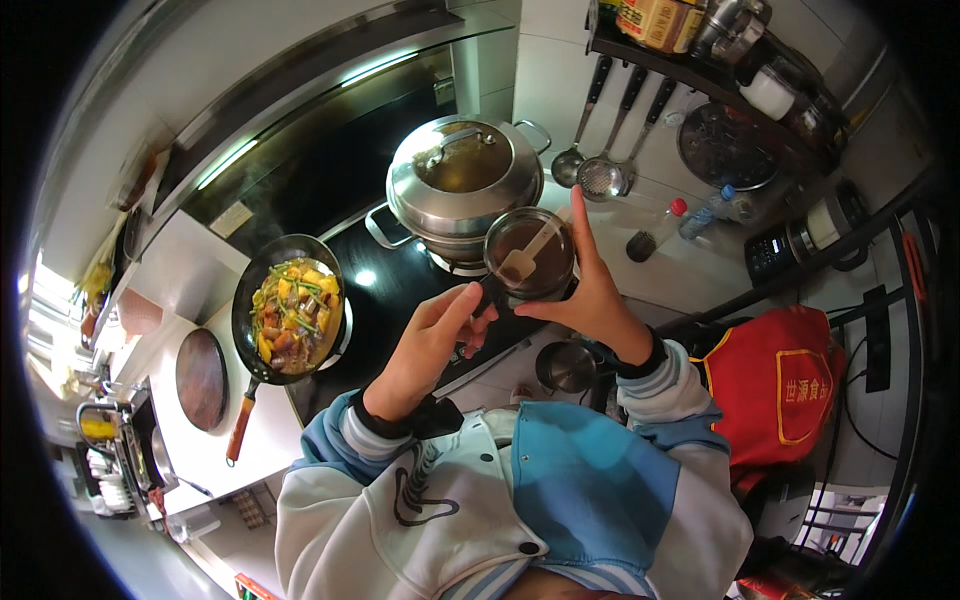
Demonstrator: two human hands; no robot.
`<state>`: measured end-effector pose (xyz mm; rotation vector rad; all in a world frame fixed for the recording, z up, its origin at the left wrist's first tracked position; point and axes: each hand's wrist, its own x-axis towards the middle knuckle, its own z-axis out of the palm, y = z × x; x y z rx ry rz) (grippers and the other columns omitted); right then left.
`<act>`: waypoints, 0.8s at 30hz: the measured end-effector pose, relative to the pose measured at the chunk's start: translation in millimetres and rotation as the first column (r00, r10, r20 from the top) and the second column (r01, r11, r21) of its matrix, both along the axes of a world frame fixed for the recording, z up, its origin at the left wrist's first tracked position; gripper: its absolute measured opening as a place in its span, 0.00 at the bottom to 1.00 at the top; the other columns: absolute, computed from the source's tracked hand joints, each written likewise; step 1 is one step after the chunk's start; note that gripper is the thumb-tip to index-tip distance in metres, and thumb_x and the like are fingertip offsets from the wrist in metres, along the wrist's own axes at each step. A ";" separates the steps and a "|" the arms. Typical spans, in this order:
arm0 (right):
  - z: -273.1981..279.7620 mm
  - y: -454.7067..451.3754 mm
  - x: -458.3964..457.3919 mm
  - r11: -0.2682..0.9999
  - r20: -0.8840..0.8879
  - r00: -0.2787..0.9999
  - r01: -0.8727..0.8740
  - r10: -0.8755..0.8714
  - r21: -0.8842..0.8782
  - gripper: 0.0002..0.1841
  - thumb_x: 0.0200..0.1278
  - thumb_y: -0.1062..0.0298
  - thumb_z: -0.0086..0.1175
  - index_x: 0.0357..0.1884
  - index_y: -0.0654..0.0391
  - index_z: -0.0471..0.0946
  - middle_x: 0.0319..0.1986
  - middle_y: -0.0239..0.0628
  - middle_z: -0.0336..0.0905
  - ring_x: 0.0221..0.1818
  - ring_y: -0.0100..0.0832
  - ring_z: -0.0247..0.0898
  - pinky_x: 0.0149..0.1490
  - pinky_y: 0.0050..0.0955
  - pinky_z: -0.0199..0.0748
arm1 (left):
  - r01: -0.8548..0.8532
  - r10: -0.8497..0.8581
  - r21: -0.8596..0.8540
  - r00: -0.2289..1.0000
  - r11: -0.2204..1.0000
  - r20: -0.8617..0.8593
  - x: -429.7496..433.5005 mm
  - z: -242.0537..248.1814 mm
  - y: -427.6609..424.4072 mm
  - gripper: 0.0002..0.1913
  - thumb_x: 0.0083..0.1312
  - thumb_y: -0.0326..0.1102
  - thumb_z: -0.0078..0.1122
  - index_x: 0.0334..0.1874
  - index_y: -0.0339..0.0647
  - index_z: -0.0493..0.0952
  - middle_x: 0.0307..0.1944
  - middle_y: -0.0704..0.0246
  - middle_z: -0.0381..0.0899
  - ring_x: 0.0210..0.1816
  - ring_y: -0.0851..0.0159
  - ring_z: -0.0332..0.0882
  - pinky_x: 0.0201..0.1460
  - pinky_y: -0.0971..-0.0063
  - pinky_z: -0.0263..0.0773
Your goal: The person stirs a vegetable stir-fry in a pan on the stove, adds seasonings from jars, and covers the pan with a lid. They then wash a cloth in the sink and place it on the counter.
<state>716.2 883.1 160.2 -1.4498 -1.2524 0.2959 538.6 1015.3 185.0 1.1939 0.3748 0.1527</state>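
Note:
My left hand grips the black handle of a round clear seasoning jar. Brown contents and a pale small spoon show within its rim. Against the jar's right side rests my right hand, thumb low and index finger stretched upward. The jar is in front of a lidded stainless steel pot on the black cooktop. Left of it, a wok holds a cooked mix of green beans, yellow chunks and browned pieces. Its wooden handle points towards me.
A round board lies on the white counter. A ladle and skimmer hang below a dark shelf. Plastic bottles stand at right. A red apron hangs by a black rack.

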 end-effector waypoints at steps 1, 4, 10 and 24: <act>1.1 -2.5 1.5 1.000 0.005 1.000 0.018 -0.018 0.002 0.71 0.39 0.66 0.77 0.74 0.58 0.27 0.62 0.51 0.62 0.63 0.41 0.64 0.65 0.36 0.62 | 0.029 -0.029 -0.005 1.000 1.000 -0.004 4.1 1.8 -0.8 0.19 0.74 0.48 0.45 0.37 0.37 0.74 0.26 0.76 0.68 0.27 0.76 0.66 0.30 0.84 0.61; 3.0 -7.4 4.5 0.999 0.005 1.000 0.029 -0.029 0.041 0.69 0.41 0.66 0.76 0.75 0.58 0.29 0.65 0.51 0.59 0.63 0.40 0.63 0.65 0.36 0.62 | 0.051 -0.052 -0.010 0.999 0.999 -0.016 10.4 3.3 -1.8 0.17 0.74 0.46 0.45 0.38 0.37 0.74 0.27 0.75 0.70 0.28 0.75 0.68 0.31 0.82 0.62; 3.2 -1.7 9.4 0.958 -0.289 0.955 0.020 0.066 0.285 0.28 0.70 0.69 0.49 0.70 0.63 0.58 0.58 0.49 0.72 0.60 0.31 0.67 0.62 0.29 0.65 | 0.043 -0.044 -0.010 0.998 0.999 -0.041 5.9 0.8 4.4 0.17 0.74 0.45 0.46 0.37 0.37 0.74 0.28 0.74 0.71 0.29 0.74 0.69 0.32 0.82 0.64; 12.6 26.0 6.7 0.908 -0.039 0.931 0.362 -0.362 0.210 0.14 0.64 0.79 0.53 0.51 0.65 0.78 0.39 0.42 0.85 0.39 0.20 0.79 0.45 0.18 0.74 | 0.002 -0.002 0.003 0.998 1.000 -0.063 -12.9 -8.1 27.2 0.17 0.73 0.46 0.49 0.33 0.38 0.74 0.24 0.77 0.69 0.25 0.77 0.67 0.29 0.84 0.62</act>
